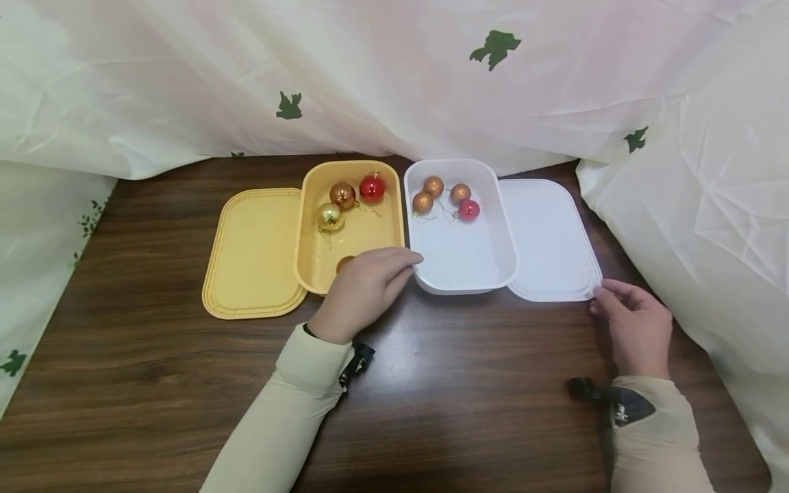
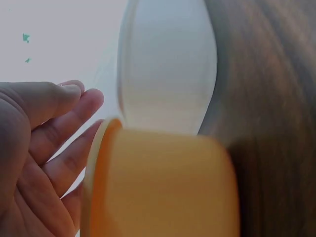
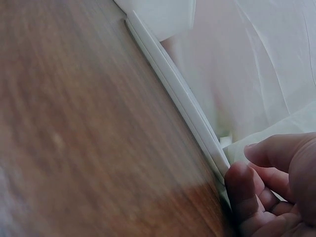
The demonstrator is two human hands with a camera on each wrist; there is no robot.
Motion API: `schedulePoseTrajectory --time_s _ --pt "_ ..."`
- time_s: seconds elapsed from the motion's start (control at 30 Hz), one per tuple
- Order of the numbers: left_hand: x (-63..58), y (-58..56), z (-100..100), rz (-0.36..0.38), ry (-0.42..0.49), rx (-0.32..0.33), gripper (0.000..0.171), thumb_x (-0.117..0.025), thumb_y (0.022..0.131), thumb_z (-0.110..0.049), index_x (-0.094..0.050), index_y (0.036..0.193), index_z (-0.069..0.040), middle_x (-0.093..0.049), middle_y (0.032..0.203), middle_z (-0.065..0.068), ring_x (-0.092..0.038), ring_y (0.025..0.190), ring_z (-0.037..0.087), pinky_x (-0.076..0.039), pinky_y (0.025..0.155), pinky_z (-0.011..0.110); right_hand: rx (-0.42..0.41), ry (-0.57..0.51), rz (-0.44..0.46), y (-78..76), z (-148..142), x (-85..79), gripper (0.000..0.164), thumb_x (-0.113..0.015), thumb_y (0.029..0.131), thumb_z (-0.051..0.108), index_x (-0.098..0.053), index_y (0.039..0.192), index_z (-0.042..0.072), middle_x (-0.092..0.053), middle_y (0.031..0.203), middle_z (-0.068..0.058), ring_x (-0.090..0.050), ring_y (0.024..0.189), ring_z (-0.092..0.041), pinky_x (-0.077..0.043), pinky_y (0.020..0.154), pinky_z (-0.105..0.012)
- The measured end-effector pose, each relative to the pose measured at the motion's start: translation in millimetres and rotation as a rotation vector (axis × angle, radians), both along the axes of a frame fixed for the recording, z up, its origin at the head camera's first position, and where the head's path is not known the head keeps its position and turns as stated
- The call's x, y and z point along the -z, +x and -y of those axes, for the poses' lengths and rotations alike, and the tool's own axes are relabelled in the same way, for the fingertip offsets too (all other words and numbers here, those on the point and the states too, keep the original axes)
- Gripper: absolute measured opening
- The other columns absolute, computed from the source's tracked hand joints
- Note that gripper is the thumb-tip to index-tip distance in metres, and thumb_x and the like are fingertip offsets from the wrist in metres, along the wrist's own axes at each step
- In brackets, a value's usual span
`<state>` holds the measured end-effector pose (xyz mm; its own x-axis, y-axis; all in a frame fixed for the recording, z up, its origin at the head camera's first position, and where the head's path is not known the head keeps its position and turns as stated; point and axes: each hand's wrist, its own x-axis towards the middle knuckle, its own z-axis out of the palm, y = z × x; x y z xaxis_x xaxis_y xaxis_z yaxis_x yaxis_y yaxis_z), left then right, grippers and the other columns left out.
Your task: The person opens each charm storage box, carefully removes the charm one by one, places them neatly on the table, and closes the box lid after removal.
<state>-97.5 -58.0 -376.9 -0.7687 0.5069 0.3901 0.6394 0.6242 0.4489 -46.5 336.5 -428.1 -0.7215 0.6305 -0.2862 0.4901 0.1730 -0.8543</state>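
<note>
On the dark table (image 1: pixel 462 383), the white lid (image 1: pixel 548 239) is laid flat at 3 o'clock of the white box (image 1: pixel 462 263), its long axis turned from 11 to 5. Its 5 o'clock corner is met by the right hand (image 1: pixel 637 332); whether it is pinched cannot be told. The left hand (image 1: pixel 366 291) is relaxed, its fingers extended at the white box's 7 o'clock corner. At 9 o'clock are seen one yellow box (image 1: pixel 366 236) and one yellow lid (image 1: pixel 255 250), the latter turned from 1 to 7. Four balls (image 1: pixel 433 186) are counted in the white box, three orange, one red; four ornaments (image 1: pixel 372 188) in the yellow, one partly hidden.
</note>
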Motion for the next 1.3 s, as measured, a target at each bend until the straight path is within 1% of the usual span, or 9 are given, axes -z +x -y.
schedulePoseTrajectory --time_s 0.1,0.27,0.4,0.47,0.63,0.7,0.93,1.1,1.3 --pt "-1.6 -2.8 6.8 0.012 0.015 -0.026 0.024 -0.058 0.092 -0.019 -0.066 0.114 -0.016 -0.065 0.114 -0.003 -0.058 0.108 0.011 -0.043 0.095 0.028 0.001 0.004 0.003 0.6 -0.2 0.3 0.046 -0.072 0.079 0.033 -0.063 0.119 0.012 -0.062 0.099 0.001 -0.062 0.077 -0.01 -0.051 0.061 -0.014" --pt "-4.4 -5.9 18.3 0.07 0.057 -0.076 0.026 -0.059 0.092 -0.02 -0.065 0.117 -0.016 -0.064 0.117 -0.002 -0.057 0.111 0.013 -0.043 0.095 0.03 0.003 -0.004 -0.01 1.2 0.2 -0.1 0.046 -0.073 0.079 0.032 -0.063 0.119 0.012 -0.062 0.098 0.001 -0.062 0.076 -0.01 -0.051 0.061 -0.014" --pt "-6.0 -8.9 28.6 0.086 0.086 -0.109 0.028 -0.06 0.091 -0.021 -0.064 0.118 -0.014 -0.064 0.117 0.001 -0.062 0.1 0.017 -0.048 0.086 0.033 0.001 0.002 -0.003 1.1 0.3 -0.3 0.046 -0.072 0.079 0.033 -0.063 0.119 0.013 -0.062 0.099 0.002 -0.062 0.076 -0.009 -0.051 0.061 -0.014" --pt "-6.4 -11.4 33.7 0.089 0.092 -0.126 0.029 -0.061 0.091 -0.02 -0.064 0.119 -0.013 -0.064 0.117 0.002 -0.062 0.099 0.018 -0.048 0.086 0.034 -0.002 0.012 0.007 1.2 0.3 -0.2 0.047 -0.072 0.079 0.035 -0.063 0.119 0.014 -0.062 0.1 0.002 -0.062 0.077 -0.009 -0.05 0.061 -0.013" --pt "-7.9 -15.6 49.2 0.122 0.111 -0.194 0.031 -0.061 0.091 -0.019 -0.063 0.121 -0.013 -0.062 0.12 0.005 -0.056 0.113 0.021 -0.042 0.097 0.038 -0.018 0.039 0.034 2.2 0.2 -0.4 0.048 -0.071 0.079 0.038 -0.062 0.121 0.016 -0.061 0.102 0.002 -0.063 0.079 -0.009 -0.049 0.062 -0.012" --pt "-8.9 -16.2 55.9 0.131 0.129 -0.224 0.031 -0.061 0.091 -0.019 -0.063 0.121 -0.013 -0.061 0.121 0.006 -0.054 0.115 0.022 -0.041 0.098 0.039 -0.026 0.051 0.044 2.6 0.2 -0.5 0.048 -0.07 0.08 0.04 -0.062 0.121 0.017 -0.061 0.103 0.003 -0.063 0.079 -0.009 -0.049 0.063 -0.011" --pt "-10.5 -20.8 76.9 0.138 0.181 -0.321 0.03 -0.061 0.091 -0.021 -0.064 0.12 -0.015 -0.062 0.12 0.003 -0.055 0.114 0.02 -0.043 0.096 0.04 -0.017 0.027 0.026 2.1 0.1 0.0 0.047 -0.071 0.079 0.037 -0.063 0.12 0.015 -0.061 0.103 0.002 -0.062 0.079 -0.01 -0.05 0.063 -0.012" --pt "-8.6 -24.2 90.9 0.159 0.205 -0.388 0.031 -0.059 0.092 -0.025 -0.063 0.121 -0.017 -0.061 0.122 0.001 -0.057 0.107 0.018 -0.044 0.091 0.038 -0.023 0.037 0.021 2.3 -0.8 1.6 0.047 -0.071 0.08 0.038 -0.063 0.12 0.016 -0.061 0.103 0.002 -0.063 0.079 -0.01 -0.05 0.064 -0.012" --pt "-3.5 -27.0 105.1 0.188 0.252 -0.477 0.032 -0.057 0.093 -0.03 -0.063 0.122 -0.017 -0.061 0.122 0.0 -0.052 0.118 0.017 -0.041 0.098 0.041 -0.023 0.029 -0.028 2.6 -1.0 3.3 0.044 -0.072 0.08 0.033 -0.064 0.117 0.011 -0.063 0.098 0.0 -0.063 0.075 -0.01 -0.051 0.061 -0.014"
